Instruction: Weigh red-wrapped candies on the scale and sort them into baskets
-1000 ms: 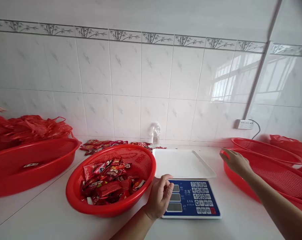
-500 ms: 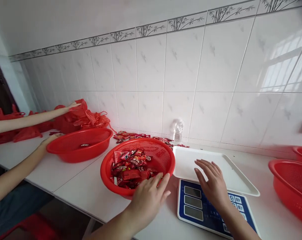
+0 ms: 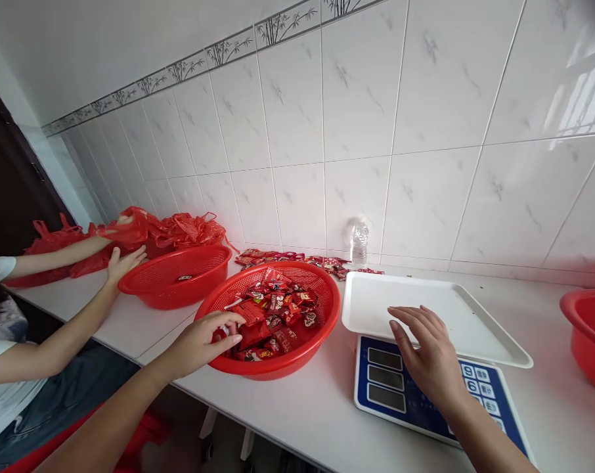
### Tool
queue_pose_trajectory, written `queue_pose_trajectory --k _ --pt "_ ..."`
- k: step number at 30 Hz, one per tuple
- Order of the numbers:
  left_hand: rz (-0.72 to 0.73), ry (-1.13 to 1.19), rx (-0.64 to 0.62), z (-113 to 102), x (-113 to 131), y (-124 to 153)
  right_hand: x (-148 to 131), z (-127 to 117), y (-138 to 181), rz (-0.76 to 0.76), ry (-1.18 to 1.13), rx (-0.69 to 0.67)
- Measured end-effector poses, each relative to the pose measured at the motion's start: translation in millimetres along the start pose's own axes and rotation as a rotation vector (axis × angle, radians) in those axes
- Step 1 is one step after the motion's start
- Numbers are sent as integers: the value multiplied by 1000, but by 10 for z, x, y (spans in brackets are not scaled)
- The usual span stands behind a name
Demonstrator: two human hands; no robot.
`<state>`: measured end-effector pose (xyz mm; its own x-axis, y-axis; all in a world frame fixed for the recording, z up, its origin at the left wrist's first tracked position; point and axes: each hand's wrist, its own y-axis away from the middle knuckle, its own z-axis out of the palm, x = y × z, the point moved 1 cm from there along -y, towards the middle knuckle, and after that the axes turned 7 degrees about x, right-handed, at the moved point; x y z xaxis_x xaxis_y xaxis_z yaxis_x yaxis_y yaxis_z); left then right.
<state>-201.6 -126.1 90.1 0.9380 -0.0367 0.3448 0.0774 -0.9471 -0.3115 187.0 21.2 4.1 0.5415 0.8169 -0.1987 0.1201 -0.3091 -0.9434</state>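
Main basket [image 3: 297, 361]: red, perforated, round, set on the white table [image 3: 322, 404]; taken as the reference for all places below.

Wrapped packets [image 3: 278, 303]: red, printed, loosely heaped inside the main basket.

Left hand [image 3: 203, 345]: placed over the near left rim of the main basket, thumb and fingers curved with a narrow gap; a red-and-white packet is seen beneath the fingers, but whether it is gripped cannot be told.

Scale [image 3: 416, 408]: blue panel, three displays, number keys; set to the right of the main basket and partly covered by the right forearm.

Tray [image 3: 467, 318]: white, shallow, right of the main basket.

Right hand [image 3: 428, 358]: held over the scale, right of the main basket, fingers extended, thumb apart, nothing seen in it.

Second basket [image 3: 167, 299]: red, left of the main basket; red plastic bags [image 3: 192, 231] are piled behind it, and a co-worker's hand [image 3: 123, 264] is seen by its rim.

Loose packets [image 3: 272, 257]: strewn behind the main basket.

Bottle [image 3: 360, 243]: clear, stood behind and right of the main basket.
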Motion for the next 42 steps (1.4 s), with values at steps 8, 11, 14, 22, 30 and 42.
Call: queue_pose_trajectory --k 8,11,14,22,30,42 --pt "108 -115 -429 377 355 -683 22 18 40 -33 -34 6" --pt "46 -228 -578 715 372 -993 38 14 36 -30 -36 16" --pt "-22 -310 -613 1028 405 -1206 42 6 27 -10 -41 28" --pt "139 -324 -470 1369 659 -1348 37 -11 10 60 -65 25" --pt "251 -169 -481 879 819 -1602 26 -38 -14 93 -80 23" --pt "249 -61 -111 808 1556 -1920 87 -58 -6 161 -96 29"
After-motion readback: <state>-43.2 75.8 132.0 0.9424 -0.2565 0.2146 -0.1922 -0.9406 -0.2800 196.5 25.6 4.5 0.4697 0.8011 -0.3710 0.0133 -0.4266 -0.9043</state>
